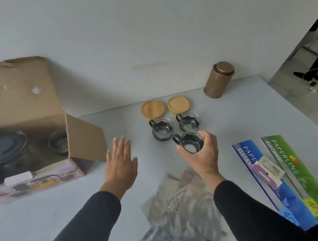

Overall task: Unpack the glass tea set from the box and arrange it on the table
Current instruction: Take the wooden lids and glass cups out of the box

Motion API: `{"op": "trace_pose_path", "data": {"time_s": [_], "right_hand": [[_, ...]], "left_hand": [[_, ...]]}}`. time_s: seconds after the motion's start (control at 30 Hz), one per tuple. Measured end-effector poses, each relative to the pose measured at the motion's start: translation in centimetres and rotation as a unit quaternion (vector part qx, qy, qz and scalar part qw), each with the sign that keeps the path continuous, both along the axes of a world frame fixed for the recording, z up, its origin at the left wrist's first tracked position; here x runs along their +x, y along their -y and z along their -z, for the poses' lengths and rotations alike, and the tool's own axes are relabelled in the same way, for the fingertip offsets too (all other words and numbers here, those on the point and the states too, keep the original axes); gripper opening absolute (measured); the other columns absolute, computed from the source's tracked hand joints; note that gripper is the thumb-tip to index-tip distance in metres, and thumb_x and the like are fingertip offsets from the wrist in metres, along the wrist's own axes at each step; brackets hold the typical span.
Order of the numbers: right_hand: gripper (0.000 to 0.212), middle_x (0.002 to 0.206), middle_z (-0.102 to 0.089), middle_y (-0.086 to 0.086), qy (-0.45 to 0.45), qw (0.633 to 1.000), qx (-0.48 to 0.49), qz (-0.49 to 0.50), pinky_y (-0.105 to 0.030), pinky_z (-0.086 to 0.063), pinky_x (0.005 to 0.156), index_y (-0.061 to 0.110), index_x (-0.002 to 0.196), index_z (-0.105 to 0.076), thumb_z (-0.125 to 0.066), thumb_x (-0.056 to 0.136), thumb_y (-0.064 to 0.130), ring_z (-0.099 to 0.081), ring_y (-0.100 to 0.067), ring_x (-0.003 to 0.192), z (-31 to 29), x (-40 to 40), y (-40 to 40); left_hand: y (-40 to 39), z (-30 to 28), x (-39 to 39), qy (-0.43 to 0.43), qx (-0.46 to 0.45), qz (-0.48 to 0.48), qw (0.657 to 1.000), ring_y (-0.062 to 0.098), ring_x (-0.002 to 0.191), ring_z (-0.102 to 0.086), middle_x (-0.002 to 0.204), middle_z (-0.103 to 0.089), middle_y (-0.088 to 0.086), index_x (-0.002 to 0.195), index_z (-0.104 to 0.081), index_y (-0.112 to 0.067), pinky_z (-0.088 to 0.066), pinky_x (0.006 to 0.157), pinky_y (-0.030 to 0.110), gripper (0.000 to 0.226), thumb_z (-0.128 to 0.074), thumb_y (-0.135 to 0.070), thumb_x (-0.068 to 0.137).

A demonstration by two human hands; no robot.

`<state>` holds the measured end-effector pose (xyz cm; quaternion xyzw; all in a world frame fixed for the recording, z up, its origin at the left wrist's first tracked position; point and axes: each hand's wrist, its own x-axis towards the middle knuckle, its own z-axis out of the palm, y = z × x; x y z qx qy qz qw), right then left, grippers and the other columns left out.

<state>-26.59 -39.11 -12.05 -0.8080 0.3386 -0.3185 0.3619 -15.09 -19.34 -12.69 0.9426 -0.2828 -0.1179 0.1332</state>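
Head view: right hand (201, 153) fingers wrapped round third glass cup (191, 142), held just above desk (45, 218). Two glass cups (162, 129) and two bamboo lids (152, 109) already set out beyond fingers. Left hand (120, 162) flat, fingers spread, empty, near box (13, 95). Teapot (3, 150) and one more cup (58, 141) left in box: roughly halfway.

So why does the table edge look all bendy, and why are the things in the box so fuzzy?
Head view: the wide lens curves the table edge; the teapot and cup sit in the box's shadow, dark and soft; the cup held by the right hand is slightly blurred; the light is even, no harsh glare.
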Motion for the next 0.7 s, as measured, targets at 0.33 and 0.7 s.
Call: {"op": "trace_pose_path", "data": {"time_s": [0.33,0.7], "right_hand": [[0.080,0.112,-0.047,-0.006,-0.031,0.999,0.024,-0.024,-0.024,-0.047,0.085,0.007,0.114,-0.050,-0.091,0.051,0.031,-0.049,-0.014,0.098,5.1,-1.4,7.0],[0.087,0.117,-0.048,-0.012,-0.072,0.997,0.012,-0.038,-0.032,-0.048,0.088,0.002,0.119,-0.048,-0.091,0.051,0.033,-0.053,-0.026,0.106,6.0,-0.3,8.4]], "left_hand": [[4.4,4.8,-2.3,-0.108,0.136,-0.054,0.983,0.027,0.147,0.012,0.159,0.017,0.007,0.151,0.008,-0.010,-0.012,0.117,0.045,0.077,-0.038,-0.043,0.099],[5.0,4.9,-2.1,-0.125,0.165,-0.055,0.977,0.027,0.147,0.016,0.157,0.023,0.009,0.150,0.015,-0.010,-0.012,0.117,0.047,0.080,-0.039,-0.039,0.099]]}}
